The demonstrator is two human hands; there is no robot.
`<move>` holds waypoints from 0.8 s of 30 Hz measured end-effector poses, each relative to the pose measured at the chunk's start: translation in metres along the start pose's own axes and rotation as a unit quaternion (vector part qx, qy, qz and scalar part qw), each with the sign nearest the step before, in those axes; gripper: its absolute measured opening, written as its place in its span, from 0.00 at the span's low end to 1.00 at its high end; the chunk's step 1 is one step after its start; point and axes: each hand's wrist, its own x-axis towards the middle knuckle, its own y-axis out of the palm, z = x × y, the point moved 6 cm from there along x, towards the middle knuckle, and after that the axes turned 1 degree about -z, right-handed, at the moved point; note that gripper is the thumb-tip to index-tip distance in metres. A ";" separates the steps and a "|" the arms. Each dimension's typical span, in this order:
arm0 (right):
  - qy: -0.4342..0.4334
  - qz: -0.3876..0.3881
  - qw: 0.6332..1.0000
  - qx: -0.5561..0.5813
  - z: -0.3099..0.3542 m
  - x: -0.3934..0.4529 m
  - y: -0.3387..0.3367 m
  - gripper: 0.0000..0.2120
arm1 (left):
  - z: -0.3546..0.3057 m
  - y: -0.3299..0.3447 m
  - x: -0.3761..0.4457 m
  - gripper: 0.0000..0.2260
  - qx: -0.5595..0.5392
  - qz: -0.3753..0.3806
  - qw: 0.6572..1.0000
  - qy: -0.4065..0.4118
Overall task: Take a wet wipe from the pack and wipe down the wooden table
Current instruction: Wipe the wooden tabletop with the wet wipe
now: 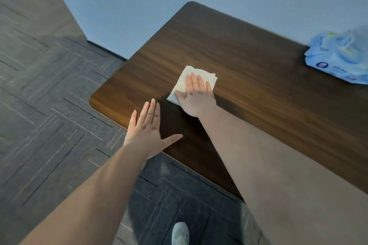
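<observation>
A folded white wet wipe (186, 77) lies flat on the dark wooden table (249, 69), near its left end. My right hand (196, 95) presses down on the wipe with the fingers spread flat over it. My left hand (148, 125) rests flat and open on the table's near edge, holding nothing, a short way left of the wipe. The blue wet wipe pack (338, 55) sits at the table's far right, against the wall, partly cut off by the frame.
A pale blue wall (139, 6) runs behind the table. Grey patterned carpet (49, 95) covers the floor to the left and below. A light shoe (180, 232) shows at the bottom, close to the table's near edge.
</observation>
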 end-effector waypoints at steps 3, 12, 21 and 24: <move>-0.037 0.000 0.999 0.008 0.041 0.017 0.003 0.32 | 0.003 0.002 -0.001 0.50 -0.031 -0.021 0.999 0.017; -0.127 0.000 0.992 -0.012 0.141 0.028 0.018 0.34 | 0.071 -0.014 -0.009 0.64 -0.117 -0.061 0.988 -0.078; -0.173 0.002 0.985 -0.016 0.115 -0.019 0.022 0.31 | 0.068 -0.012 -0.007 0.65 -0.074 -0.037 0.994 -0.070; -0.153 0.022 0.988 -0.013 0.093 -0.035 0.027 0.33 | 0.062 -0.018 -0.010 0.63 -0.031 -0.001 0.998 -0.052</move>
